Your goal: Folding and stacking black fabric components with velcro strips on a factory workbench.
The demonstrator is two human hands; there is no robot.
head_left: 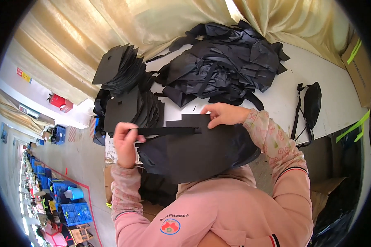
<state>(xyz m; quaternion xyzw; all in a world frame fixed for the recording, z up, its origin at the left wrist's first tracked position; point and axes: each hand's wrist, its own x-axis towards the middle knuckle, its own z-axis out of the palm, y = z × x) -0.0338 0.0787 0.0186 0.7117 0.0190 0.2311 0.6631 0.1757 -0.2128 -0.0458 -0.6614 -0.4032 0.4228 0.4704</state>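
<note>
A flat black panel (193, 158) with stepped top edges is in front of me, at the near edge of the white table (338, 107). My right hand (224, 115) pinches its top edge, thumb on the near face. A black strap (165, 131) runs leftward from a small slot near the panel's top. At the strap's left end, my left hand (125, 142) has its fingers closed around it, and the strap looks taut. Soft black fabric (243, 146) shows behind the panel on both sides, partly hidden by it.
Stacked black panels with small square holes (121, 107) stand at the left of the table. Behind them lies a large heap of black fabric pieces (231, 61). A black pouch with straps (312, 105) lies at the right, near a cardboard box (360, 70). Blue crates (76, 214) stand on the floor far left.
</note>
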